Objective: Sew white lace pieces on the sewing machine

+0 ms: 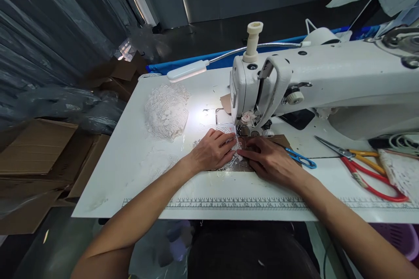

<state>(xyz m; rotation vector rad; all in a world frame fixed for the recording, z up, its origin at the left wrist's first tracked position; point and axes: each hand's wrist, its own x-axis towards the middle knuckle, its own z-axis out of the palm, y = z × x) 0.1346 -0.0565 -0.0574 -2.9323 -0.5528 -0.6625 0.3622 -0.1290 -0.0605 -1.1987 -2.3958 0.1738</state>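
Note:
A strip of white lace (229, 163) lies under the needle area of a white sewing machine (237, 83). Fingers stretched out and lying flat, my left hand (212, 150) presses the lace from the left side. My right hand (270, 157) is closed at the lace's right edge, its fingertips on the lace just in front of the presser foot (242, 130). The part of the lace beneath both hands is hidden. Blue-handled scissors (303, 159) lie right beside my right hand, their blades partly covered.
A heap of white lace (166, 111) sits left on the table (111, 178), under a lamp (188, 71). Large red-handled scissors (369, 174) and yellow-handled ones (366, 157) lie right. A printed ruler (225, 205) runs along the front edge. Cardboard boxes (39, 152) stand left.

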